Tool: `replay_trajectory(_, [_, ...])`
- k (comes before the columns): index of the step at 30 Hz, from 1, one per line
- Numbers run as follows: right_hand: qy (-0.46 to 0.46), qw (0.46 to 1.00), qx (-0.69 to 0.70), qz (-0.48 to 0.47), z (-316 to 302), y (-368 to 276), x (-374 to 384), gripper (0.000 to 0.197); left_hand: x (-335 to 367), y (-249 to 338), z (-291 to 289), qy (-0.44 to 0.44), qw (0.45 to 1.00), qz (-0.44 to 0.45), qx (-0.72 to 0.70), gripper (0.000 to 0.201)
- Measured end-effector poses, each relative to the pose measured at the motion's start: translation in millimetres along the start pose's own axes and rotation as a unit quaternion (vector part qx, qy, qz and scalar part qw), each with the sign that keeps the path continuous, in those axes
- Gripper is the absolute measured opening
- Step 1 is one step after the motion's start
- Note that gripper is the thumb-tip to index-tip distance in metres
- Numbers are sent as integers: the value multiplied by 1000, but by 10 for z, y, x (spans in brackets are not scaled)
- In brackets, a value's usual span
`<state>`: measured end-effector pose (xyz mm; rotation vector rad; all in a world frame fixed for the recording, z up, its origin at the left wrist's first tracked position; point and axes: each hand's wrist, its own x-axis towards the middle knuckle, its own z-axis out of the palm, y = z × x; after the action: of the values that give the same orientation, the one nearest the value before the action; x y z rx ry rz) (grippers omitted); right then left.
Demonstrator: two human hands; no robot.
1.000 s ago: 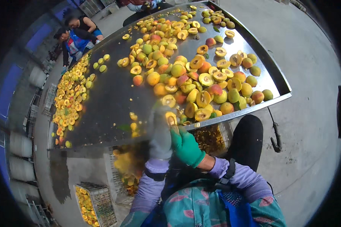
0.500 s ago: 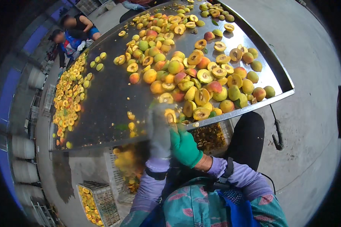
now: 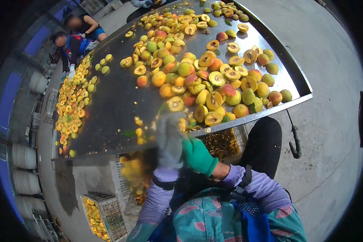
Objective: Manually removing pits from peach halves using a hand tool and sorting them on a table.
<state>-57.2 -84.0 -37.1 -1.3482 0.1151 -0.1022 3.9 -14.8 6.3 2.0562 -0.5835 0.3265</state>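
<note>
My left hand, in a grey glove and smeared by motion, is closed at the table's near edge, with a yellow-orange peach piece at its fingers. My right hand, in a green glove, is closed and pressed close against it; whatever its fingers hold is hidden. Right beyond the hands, a heap of whole and halved peaches covers much of the metal table. Some halves show brown pit hollows. Small yellow scraps lie left of my left hand.
Under the near edge stand a crate of dark pits or scraps and a crate of peach halves. Another crate sits on the floor at left. Two people work at the far left by a row of halves; another person's hands show at the far edge.
Both my hands stay together at the table edge, the left slightly lower and still blurred. At far left, a co-worker's gloved hand has moved down to the row of halves.
</note>
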Motion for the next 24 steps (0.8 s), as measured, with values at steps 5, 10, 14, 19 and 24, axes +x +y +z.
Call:
replay_trajectory(5, [4,979,-188,-78,-169,318,27,19,21,108,160,6,922,-100,-375,25])
replay_trajectory(10, [-125,928,267,229,-205,-178,-77,34,16,-124,21,-95,979,-116,-139,25])
replay_trajectory(14, [-209,820,442,299,-261,-179,-43,40,51,-30,-31,-148,977,-7,-155,32])
replay_trajectory(19, [-268,670,603,340,-93,-279,-139,39,-128,-74,-126,-75,854,-310,-410,36])
replay_trajectory(24, [-237,694,544,408,-610,414,-350,35,-547,-574,-1056,-16,927,-337,-166,28])
